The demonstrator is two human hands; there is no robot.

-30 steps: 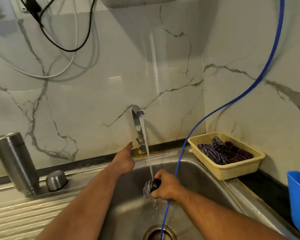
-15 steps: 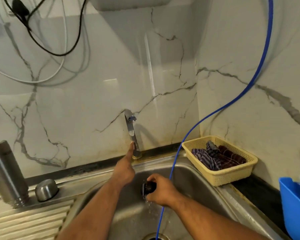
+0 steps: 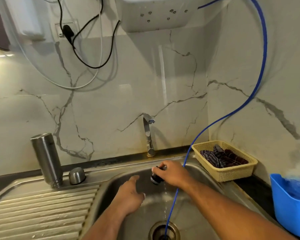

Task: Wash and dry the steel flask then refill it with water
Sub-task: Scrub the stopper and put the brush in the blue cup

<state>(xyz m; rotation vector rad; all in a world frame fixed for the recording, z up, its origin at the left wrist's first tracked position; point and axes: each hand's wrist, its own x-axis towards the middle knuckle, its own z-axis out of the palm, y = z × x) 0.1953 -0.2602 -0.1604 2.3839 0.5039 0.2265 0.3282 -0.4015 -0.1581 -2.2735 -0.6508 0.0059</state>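
The steel flask [image 3: 46, 159] stands upside down on the draining board at the left, mouth down. Its rounded steel cap [image 3: 77, 175] sits beside it to the right. My right hand [image 3: 171, 173] grips a small black stopper [image 3: 155, 179] over the sink basin [image 3: 203, 174], and water drips from it. My left hand [image 3: 130, 196] hangs over the basin with relaxed fingers, holding nothing. The tap [image 3: 148, 134] rises behind the sink and no water runs from it.
A blue hose [image 3: 223, 116] drops from the wall unit into the drain [image 3: 164, 231]. A yellow basket [image 3: 229, 172] with dark cloths stands at the back right. A blue tub [image 3: 287, 203] sits at the right edge. Cables hang on the marble wall.
The water stream has stopped. My left hand has come off the tap lever and dropped back over the basin. My right hand still holds the stopper.
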